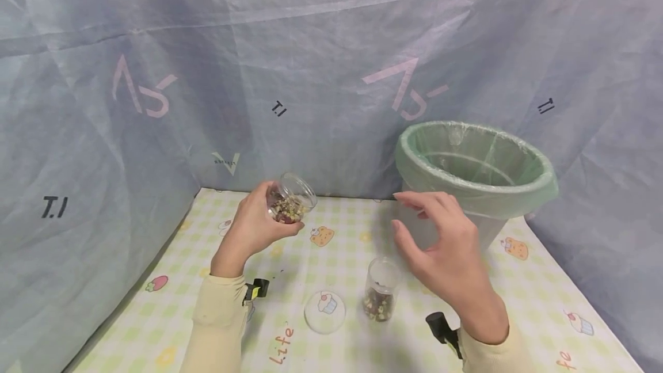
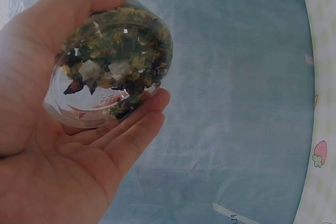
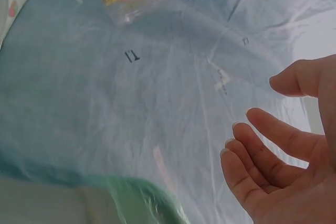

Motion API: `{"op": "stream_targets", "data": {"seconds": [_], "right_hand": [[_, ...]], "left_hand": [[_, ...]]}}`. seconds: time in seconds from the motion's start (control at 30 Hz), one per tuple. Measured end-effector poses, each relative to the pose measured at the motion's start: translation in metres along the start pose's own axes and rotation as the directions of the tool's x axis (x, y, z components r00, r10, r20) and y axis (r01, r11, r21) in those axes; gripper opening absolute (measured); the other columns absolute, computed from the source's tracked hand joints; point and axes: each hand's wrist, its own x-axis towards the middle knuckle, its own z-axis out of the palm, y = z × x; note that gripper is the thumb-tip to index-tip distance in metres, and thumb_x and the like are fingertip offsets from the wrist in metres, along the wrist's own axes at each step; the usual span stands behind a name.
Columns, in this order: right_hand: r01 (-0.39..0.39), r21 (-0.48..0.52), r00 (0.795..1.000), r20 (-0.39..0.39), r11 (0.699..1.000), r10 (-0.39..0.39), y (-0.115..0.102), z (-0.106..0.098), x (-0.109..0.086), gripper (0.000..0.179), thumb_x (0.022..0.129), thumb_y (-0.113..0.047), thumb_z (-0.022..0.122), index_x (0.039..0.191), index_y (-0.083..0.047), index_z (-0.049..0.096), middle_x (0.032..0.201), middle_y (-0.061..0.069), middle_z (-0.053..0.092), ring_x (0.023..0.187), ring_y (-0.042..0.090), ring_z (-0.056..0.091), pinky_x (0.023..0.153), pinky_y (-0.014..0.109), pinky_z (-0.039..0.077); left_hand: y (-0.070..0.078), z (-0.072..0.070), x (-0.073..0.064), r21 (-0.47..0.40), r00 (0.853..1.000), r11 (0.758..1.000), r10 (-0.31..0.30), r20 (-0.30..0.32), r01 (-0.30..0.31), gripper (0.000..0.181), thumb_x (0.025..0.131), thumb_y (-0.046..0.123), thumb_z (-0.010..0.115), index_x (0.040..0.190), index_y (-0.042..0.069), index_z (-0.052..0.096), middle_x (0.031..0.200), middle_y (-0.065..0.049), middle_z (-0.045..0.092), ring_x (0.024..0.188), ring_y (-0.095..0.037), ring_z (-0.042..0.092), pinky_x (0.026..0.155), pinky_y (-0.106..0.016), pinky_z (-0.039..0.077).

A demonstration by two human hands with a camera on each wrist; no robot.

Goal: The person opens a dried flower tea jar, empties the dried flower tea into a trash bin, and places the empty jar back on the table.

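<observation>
My left hand (image 1: 257, 220) grips a clear jar (image 1: 292, 199) around its side and tilts it, mouth toward the right. Dried flowers and leaves in yellow, green and dark red lie in it, seen through the base in the left wrist view, where the jar (image 2: 113, 61) rests between thumb and fingers. My right hand (image 1: 445, 252) is held in the air in front of the bin, fingers loosely bent and apart, with nothing in them. To its left a second clear jar (image 1: 380, 289) stands upright on the table, partly filled with similar dried flowers. Beside that jar lies a round clear lid (image 1: 324, 312).
A grey bin (image 1: 497, 226) lined with a green plastic bag (image 1: 541, 186) stands at the back right. A green checked cloth (image 1: 290, 350) with printed pictures covers the table. Grey-blue fabric (image 1: 321, 73) hangs behind and on both sides.
</observation>
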Motion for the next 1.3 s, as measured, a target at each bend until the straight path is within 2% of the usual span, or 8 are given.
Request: {"op": "stream_targets", "data": {"seconds": [0.2, 0.43, 0.5, 0.7, 0.97, 1.17, 1.3], "right_hand": [[0.017, -0.051, 0.999, -0.040, 0.999, -0.019, 0.012, -0.013, 0.010, 0.035, 0.084, -0.008, 0.075, 0.119, -0.009, 0.075, 0.112, 0.007, 0.072, 0.097, 0.023, 0.061, 0.089, 0.023, 0.044], [0.059, -0.150, 0.996, -0.061, 0.987, -0.069, 0.029, -0.040, 0.023, 0.036, 0.085, -0.015, 0.073, 0.120, -0.007, 0.075, 0.113, 0.009, 0.074, 0.109, 0.032, 0.063, 0.100, 0.018, 0.038], [0.065, -0.186, 0.996, -0.044, 0.980, -0.075, 0.034, -0.047, 0.026, 0.036, 0.085, -0.015, 0.073, 0.120, -0.006, 0.074, 0.114, 0.010, 0.075, 0.112, 0.034, 0.063, 0.099, 0.022, 0.040], [0.092, -0.250, 0.996, 0.010, 0.964, -0.093, 0.047, -0.064, 0.035, 0.039, 0.083, -0.010, 0.074, 0.122, -0.005, 0.074, 0.116, 0.015, 0.073, 0.114, 0.038, 0.061, 0.093, 0.049, 0.044], [0.123, -0.326, 0.986, 0.150, 0.938, -0.077, 0.062, -0.085, 0.037, 0.049, 0.081, -0.007, 0.081, 0.129, -0.004, 0.069, 0.124, 0.019, 0.069, 0.118, 0.043, 0.058, 0.092, 0.059, 0.045], [0.122, -0.367, 0.978, 0.204, 0.922, -0.048, 0.078, -0.096, 0.039, 0.057, 0.079, -0.008, 0.085, 0.133, -0.005, 0.067, 0.130, 0.021, 0.066, 0.124, 0.047, 0.055, 0.092, 0.064, 0.044], [0.124, -0.375, 0.960, 0.281, 0.919, -0.015, 0.090, -0.103, 0.038, 0.065, 0.078, -0.010, 0.087, 0.138, -0.003, 0.063, 0.140, 0.025, 0.058, 0.129, 0.052, 0.049, 0.096, 0.068, 0.040]], "left_hand": [[-0.002, -0.001, 0.000, 0.012, 1.000, 1.000, -0.005, 0.003, 0.005, 0.099, 0.074, 0.041, 0.091, 0.152, 0.006, 0.040, 0.139, -0.016, 0.055, 0.126, -0.037, 0.056, 0.097, -0.056, 0.051], [-0.002, -0.004, 0.000, -0.009, 1.000, 1.000, -0.001, -0.004, 0.001, 0.102, 0.075, 0.041, 0.091, 0.154, 0.005, 0.038, 0.142, -0.017, 0.053, 0.130, -0.038, 0.055, 0.100, -0.057, 0.050], [-0.002, -0.004, -0.001, -0.008, 1.000, 1.000, -0.005, -0.003, 0.005, 0.102, 0.075, 0.042, 0.091, 0.154, 0.005, 0.037, 0.142, -0.017, 0.053, 0.130, -0.038, 0.054, 0.100, -0.057, 0.050], [-0.002, -0.004, -0.001, -0.004, 1.000, 1.000, -0.002, -0.008, 0.002, 0.101, 0.074, 0.042, 0.091, 0.153, 0.005, 0.038, 0.141, -0.017, 0.054, 0.129, -0.038, 0.055, 0.100, -0.057, 0.050], [-0.004, -0.004, -0.003, -0.023, 1.000, 1.000, -0.018, 0.003, 0.018, 0.104, 0.075, 0.043, 0.091, 0.155, 0.006, 0.036, 0.145, -0.016, 0.051, 0.133, -0.039, 0.052, 0.101, -0.058, 0.049], [-0.005, -0.005, -0.002, -0.026, 1.000, 1.000, 0.003, -0.014, -0.004, 0.100, 0.074, 0.042, 0.091, 0.152, 0.006, 0.039, 0.142, -0.016, 0.054, 0.128, -0.037, 0.056, 0.099, -0.056, 0.050], [-0.005, -0.006, -0.002, -0.024, 1.000, 1.000, 0.011, -0.018, -0.011, 0.099, 0.074, 0.042, 0.091, 0.152, 0.006, 0.040, 0.140, -0.016, 0.055, 0.126, -0.037, 0.056, 0.099, -0.056, 0.050]]}}
